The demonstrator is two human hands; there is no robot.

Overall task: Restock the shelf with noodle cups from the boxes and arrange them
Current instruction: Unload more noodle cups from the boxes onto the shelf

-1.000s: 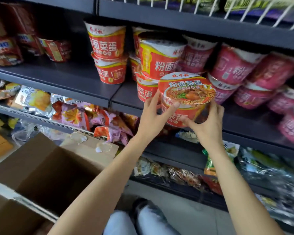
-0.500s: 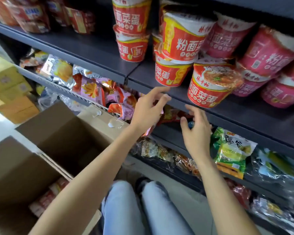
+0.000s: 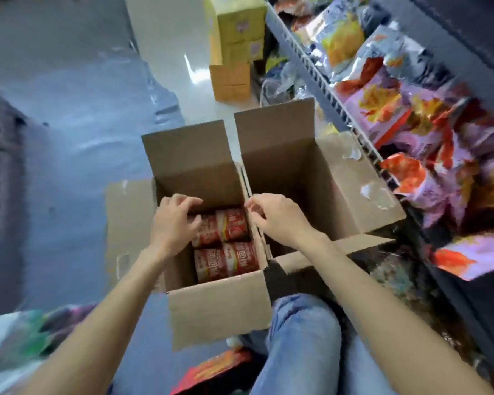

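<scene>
Over the left cardboard box (image 3: pixel 217 309), which stands open on the floor, both bare hands reach down from stretched forearms. Inside this box lie the red noodle cups (image 3: pixel 226 243) on their sides, packed close together at its bottom. Just above the cups, at the left inner side of the box, is the left hand (image 3: pixel 175 218); its fingers are bent and a little spread, and I cannot tell if they already touch a cup or hold nothing. At the right wall of the same box is the right hand (image 3: pixel 274 216), with loosely curled fingers beside the wall's edge; whether it pinches the cardboard is not clear, because the picture is blurred by motion. Part of the cups is hidden under the left hand. To the right of this box stands a second box (image 3: pixel 297 172), open, its bottom dark. Further right, snack bags (image 3: pixel 405 109) fill a wire shelf, cut off by the frame. Below the box, knees in blue jeans (image 3: pixel 305 337) show.
</scene>
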